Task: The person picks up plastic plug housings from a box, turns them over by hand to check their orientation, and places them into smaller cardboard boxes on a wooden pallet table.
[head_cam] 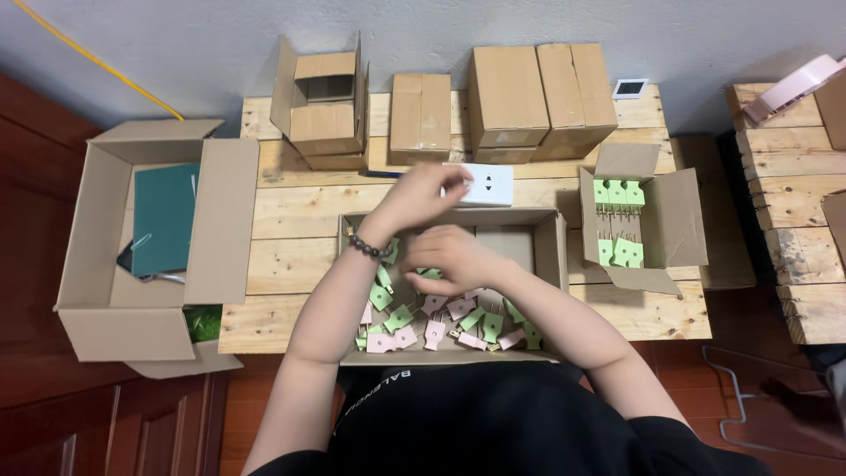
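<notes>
Left hand (421,196) pinches the end of the white socket block (487,184) above the tray of green and pink plugs (441,324), right hand (449,257) curled, contents unseen: plug-testing step, requiring aligned prongs

Left hand (414,198) raised forward, fingers (454,182) curled in a pinch, beaded bracelet on wrist; right hand (449,257) loosely cupped palm down just behind it; both forearms bare, angled inward, crossing close
</notes>
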